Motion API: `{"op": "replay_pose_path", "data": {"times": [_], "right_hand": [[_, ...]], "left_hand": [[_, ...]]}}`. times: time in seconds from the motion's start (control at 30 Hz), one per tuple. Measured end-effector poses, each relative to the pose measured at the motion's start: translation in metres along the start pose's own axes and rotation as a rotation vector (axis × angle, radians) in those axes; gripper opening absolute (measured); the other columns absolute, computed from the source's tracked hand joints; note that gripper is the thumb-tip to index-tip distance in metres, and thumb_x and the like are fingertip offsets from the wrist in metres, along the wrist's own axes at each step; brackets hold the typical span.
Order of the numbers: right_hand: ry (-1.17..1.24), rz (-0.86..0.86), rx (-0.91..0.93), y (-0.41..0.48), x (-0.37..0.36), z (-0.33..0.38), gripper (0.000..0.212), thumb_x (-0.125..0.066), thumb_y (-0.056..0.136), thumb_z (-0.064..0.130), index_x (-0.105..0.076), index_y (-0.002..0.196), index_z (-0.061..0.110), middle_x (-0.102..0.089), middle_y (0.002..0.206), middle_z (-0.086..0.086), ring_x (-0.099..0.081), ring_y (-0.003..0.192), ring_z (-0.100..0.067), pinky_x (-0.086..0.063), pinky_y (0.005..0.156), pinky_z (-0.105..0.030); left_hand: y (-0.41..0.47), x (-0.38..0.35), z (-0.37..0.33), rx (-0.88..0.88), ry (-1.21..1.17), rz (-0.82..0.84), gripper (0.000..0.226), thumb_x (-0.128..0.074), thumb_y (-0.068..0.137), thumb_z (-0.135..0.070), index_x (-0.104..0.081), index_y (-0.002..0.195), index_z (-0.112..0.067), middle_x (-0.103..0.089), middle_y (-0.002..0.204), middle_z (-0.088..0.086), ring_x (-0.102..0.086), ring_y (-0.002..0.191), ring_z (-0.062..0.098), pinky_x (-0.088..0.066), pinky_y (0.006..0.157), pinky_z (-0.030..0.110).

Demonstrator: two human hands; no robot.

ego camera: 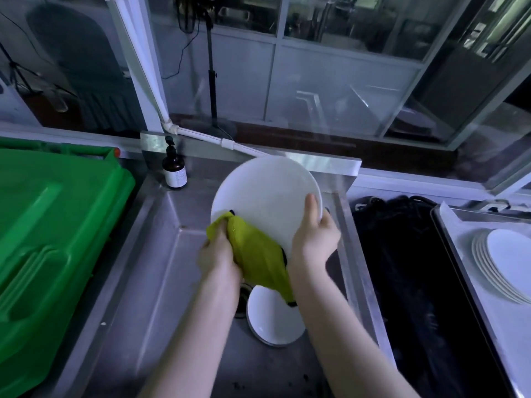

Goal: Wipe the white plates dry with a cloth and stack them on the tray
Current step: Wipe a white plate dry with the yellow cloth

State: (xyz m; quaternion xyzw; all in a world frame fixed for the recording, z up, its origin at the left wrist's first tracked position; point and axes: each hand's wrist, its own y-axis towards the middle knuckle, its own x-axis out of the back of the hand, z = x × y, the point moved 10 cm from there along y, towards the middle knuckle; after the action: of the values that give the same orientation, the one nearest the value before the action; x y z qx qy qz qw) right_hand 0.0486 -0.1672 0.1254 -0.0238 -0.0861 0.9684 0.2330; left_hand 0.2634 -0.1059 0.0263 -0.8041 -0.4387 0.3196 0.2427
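Over sink (pixel 161 254): right fingers (pixel 311 208) grip tilted, glossy white plate (pixel 267 191); left fingers (pixel 218 238) clutch yellow-green cloth (pixel 258 259).

The steel bench (pixel 357 262) has a sunken basin (pixel 172 282). On its floor, by the drain (pixel 242 298), lie white plates (pixel 273 317), seemingly two stacked. A brown bottle (pixel 174 170) stands at its back-left corner.

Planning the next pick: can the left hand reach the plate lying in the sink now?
Probably not: left hand grips the cloth on the held plate, though the sink plate lies open below.
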Motion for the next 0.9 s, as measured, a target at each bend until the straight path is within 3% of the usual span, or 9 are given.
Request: {"op": "replay_pose_path", "data": {"times": [0.13,0.2,0.27,0.33,0.4,0.6,0.73,0.83,0.9], "right_hand": [[-0.251,0.270,0.165,-0.003,-0.019,0.002,0.032,-0.058,0.097,0.044,-0.053,0.068,0.029,-0.054,0.057,0.018,-0.049,0.054,0.002,-0.041,0.058,-0.023],[-0.377,0.462,0.349,-0.010,-0.022,0.017,0.016,-0.066,0.093,0.038,-0.064,0.105,0.027,-0.063,0.080,0.026,-0.062,0.075,0.010,-0.050,0.071,-0.019],[-0.549,0.540,0.732,-0.027,-0.020,0.043,0.054,-0.073,0.087,0.038,-0.057,0.135,0.019,-0.065,0.125,0.010,-0.063,0.114,-0.004,-0.050,0.097,-0.026],[-0.836,0.676,1.319,-0.068,-0.029,0.055,0.059,-0.076,0.084,0.042,-0.061,0.134,0.014,-0.055,0.144,-0.009,-0.053,0.133,-0.026,-0.042,0.111,-0.043],[-1.061,0.860,1.675,-0.093,-0.034,0.038,0.051,-0.079,0.083,0.038,-0.068,0.127,0.015,-0.056,0.144,-0.011,-0.050,0.136,-0.030,-0.041,0.111,-0.052],[-1.085,0.906,2.005,-0.115,-0.035,0.029,0.031,-0.060,0.094,0.013,-0.072,0.123,0.018,-0.068,0.129,-0.008,-0.064,0.120,-0.027,-0.054,0.095,-0.046],[-1.033,0.916,1.697,-0.101,-0.035,0.034,0.041,-0.072,0.085,0.004,-0.071,0.124,0.017,-0.069,0.128,-0.006,-0.067,0.116,-0.024,-0.059,0.088,-0.042],[-0.808,0.873,1.011,-0.058,-0.031,0.041,0.030,-0.068,0.090,0.007,-0.073,0.117,0.019,-0.076,0.100,0.004,-0.072,0.090,-0.013,-0.056,0.072,-0.029],[-0.603,0.790,0.614,-0.031,-0.019,0.032,0.018,-0.067,0.093,0.012,-0.071,0.094,0.029,-0.067,0.073,0.008,-0.060,0.068,-0.004,-0.047,0.062,-0.024]], "left_hand": [[0.027,0.019,-0.002,0.004,0.043,-0.045,0.024,-0.083,0.073,-0.034,-0.066,0.077,-0.018,-0.065,0.069,-0.007,-0.061,0.058,0.008,-0.045,0.053,0.021],[0.040,0.028,-0.015,-0.021,0.077,-0.022,0.029,-0.085,0.070,-0.033,-0.071,0.087,-0.015,-0.071,0.079,-0.001,-0.067,0.069,0.014,-0.054,0.065,0.026],[0.047,0.028,-0.026,-0.026,0.105,0.045,0.041,-0.085,0.068,-0.034,-0.073,0.100,-0.011,-0.074,0.096,0.006,-0.070,0.085,0.022,-0.057,0.083,0.038],[0.050,0.027,-0.035,-0.038,0.155,0.082,0.045,-0.086,0.064,-0.035,-0.074,0.100,-0.011,-0.074,0.102,0.009,-0.070,0.092,0.026,-0.056,0.090,0.044],[0.052,0.025,-0.043,-0.054,0.218,0.094,0.049,-0.086,0.057,-0.039,-0.074,0.097,-0.012,-0.074,0.101,0.010,-0.070,0.091,0.026,-0.056,0.089,0.043],[0.046,0.001,-0.052,-0.023,0.375,0.229,0.053,-0.084,0.061,-0.039,-0.074,0.105,-0.012,-0.073,0.106,0.013,-0.068,0.101,0.030,-0.051,0.098,0.049],[0.050,-0.001,-0.050,0.101,0.249,0.276,0.041,-0.070,0.083,-0.034,-0.066,0.115,-0.009,-0.069,0.114,0.011,-0.067,0.098,0.027,-0.055,0.079,0.038],[0.043,0.009,-0.072,-0.029,0.004,0.203,0.020,-0.058,0.095,-0.028,-0.067,0.103,-0.013,-0.067,0.113,0.005,-0.068,0.082,0.017,-0.053,0.061,0.028],[0.026,0.020,-0.094,-0.270,-0.051,0.127,0.014,-0.064,0.092,-0.026,-0.071,0.100,-0.017,-0.073,0.103,0.001,-0.070,0.080,0.015,-0.052,0.067,0.030]]}}
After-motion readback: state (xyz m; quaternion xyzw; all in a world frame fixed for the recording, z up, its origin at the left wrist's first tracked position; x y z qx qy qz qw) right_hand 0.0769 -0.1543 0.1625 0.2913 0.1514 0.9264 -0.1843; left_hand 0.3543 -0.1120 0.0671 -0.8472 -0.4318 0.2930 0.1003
